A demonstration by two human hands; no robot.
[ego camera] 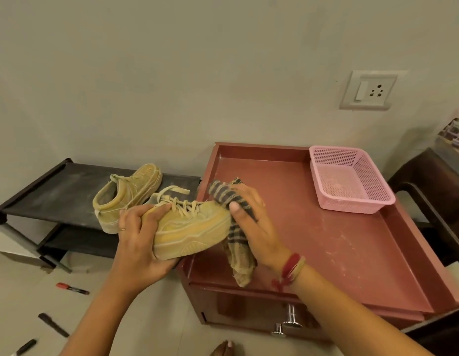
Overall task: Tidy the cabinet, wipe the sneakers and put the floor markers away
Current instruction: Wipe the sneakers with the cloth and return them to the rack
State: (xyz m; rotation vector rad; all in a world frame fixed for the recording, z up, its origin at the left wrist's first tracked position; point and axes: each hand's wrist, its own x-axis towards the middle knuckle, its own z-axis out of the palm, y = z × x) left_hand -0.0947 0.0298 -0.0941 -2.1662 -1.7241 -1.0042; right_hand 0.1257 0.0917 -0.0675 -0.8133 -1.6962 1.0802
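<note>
The left hand grips a tan sneaker by its heel, fingers curled over the collar, holding it up at the cabinet's left edge. The right hand presses a striped cloth against the toe, fingers closed round it. The second sneaker sits on the rack behind; markers lie on the floor.

Big bare middle of the red-brown cabinet top, pink plastic basket blocking its far right corner, raised rim all around
</note>
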